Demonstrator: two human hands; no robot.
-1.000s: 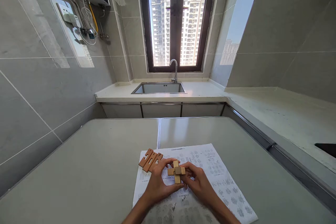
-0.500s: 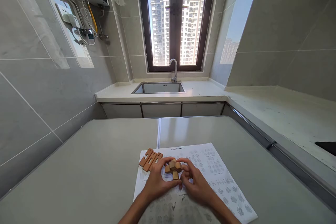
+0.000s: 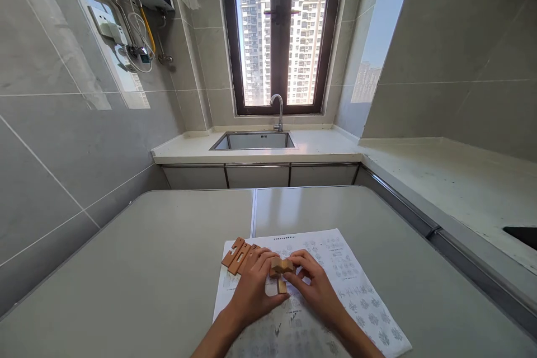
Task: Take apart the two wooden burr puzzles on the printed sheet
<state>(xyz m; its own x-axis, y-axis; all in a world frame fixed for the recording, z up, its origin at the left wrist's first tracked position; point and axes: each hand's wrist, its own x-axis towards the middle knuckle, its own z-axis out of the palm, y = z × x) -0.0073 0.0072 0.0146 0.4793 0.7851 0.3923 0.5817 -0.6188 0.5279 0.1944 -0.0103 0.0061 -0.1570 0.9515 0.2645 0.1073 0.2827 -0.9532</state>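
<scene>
A small wooden interlocking puzzle [image 3: 281, 271] of crossed light-brown bars is held between both my hands just above a printed instruction sheet [image 3: 356, 296]. My left hand [image 3: 254, 288] curls its fingers round the puzzle's left side. From the right, my right hand [image 3: 316, 288] pinches it with thumb and fingers. Most of the puzzle is hidden by my fingers. Several loose notched wooden pieces [image 3: 239, 254] lie on the sheet's far left corner, just beyond my left hand.
The sheet rests on a grey table [image 3: 146, 268] with a seam down its middle. Beyond it a counter holds a steel sink [image 3: 255, 141] with a tap [image 3: 277, 109] under a window. A counter [image 3: 453, 184] runs along the right.
The puzzle was turned in my hands from a flat cross facing up to a tilted, more covered position. My fingers closed further round it. The loose pieces have not moved.
</scene>
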